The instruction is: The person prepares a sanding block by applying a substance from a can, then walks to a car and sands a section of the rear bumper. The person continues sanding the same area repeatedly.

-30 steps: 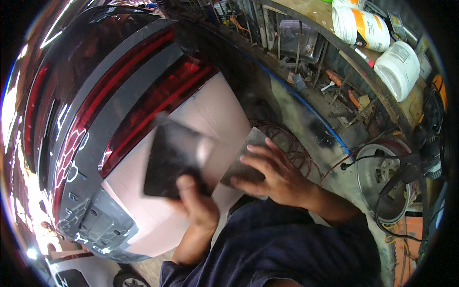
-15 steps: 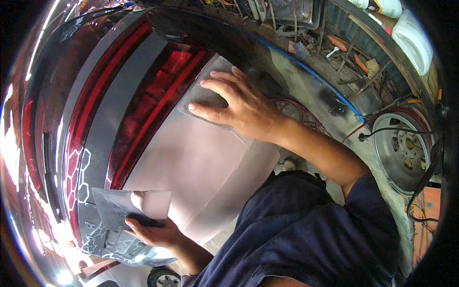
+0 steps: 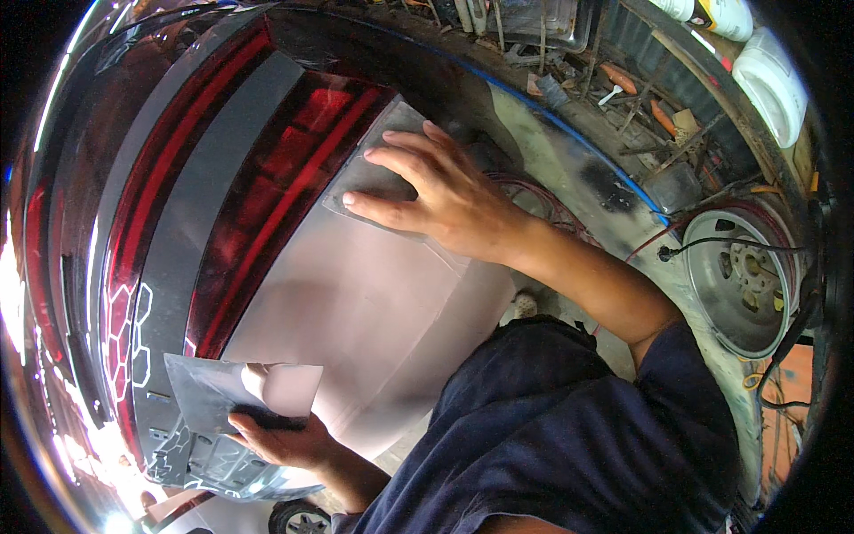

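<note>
A dark car body with red tail lights (image 3: 276, 187) fills the left. Below the lights lies a pale pinkish, matte panel (image 3: 329, 294). My right hand (image 3: 436, 191) is spread over a thin grey spreader (image 3: 356, 178), pressing it flat on the panel's upper corner beside the tail light. The palm covers part of this sheet. Low on the left, my left hand (image 3: 280, 436) grips a flat grey rectangular plate (image 3: 205, 387) by its lower edge, thumb on top. A pale patch shows on the plate; I cannot tell whether it is paste or reflection.
A wheel rim (image 3: 743, 276) with a hose and black cable stands at the right. Scrap and tools lie along the far wall near a blue hose (image 3: 569, 129). White plastic containers (image 3: 769, 84) sit at the upper right. Another vehicle's wheel (image 3: 301, 518) shows at the bottom.
The view has shifted slightly, with the car sliding a little left in it. My right hand keeps its place on the panel's corner; the left-hand plate sits slightly farther right against the car.
</note>
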{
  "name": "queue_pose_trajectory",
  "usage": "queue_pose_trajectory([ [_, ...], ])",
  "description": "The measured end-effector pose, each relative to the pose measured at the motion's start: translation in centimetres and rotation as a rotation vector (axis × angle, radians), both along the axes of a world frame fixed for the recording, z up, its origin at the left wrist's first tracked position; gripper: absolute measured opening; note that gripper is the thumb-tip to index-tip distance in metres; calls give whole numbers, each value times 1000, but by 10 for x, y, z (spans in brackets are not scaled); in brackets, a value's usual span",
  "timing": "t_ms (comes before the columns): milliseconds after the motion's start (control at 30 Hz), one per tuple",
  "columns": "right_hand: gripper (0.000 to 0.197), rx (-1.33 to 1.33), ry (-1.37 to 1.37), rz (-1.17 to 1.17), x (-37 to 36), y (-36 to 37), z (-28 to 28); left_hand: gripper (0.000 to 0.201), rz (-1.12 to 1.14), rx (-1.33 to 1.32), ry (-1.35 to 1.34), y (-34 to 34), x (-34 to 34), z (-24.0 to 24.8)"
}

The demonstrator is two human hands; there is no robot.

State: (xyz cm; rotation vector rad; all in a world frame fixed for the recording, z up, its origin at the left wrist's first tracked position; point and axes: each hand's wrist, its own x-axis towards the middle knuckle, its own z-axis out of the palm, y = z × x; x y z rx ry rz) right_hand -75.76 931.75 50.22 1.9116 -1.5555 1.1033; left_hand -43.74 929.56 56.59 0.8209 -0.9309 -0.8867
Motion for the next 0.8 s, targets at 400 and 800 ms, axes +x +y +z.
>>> queue_pose_trajectory([
  [400, 52, 70, 55, 33, 1, 5, -7, 51, -76, 32, -9, 8, -8, -1],
  [800, 50, 372, -1, 32, 29, 107, -42, 66, -128, 98, -9, 18, -15, -7],
])
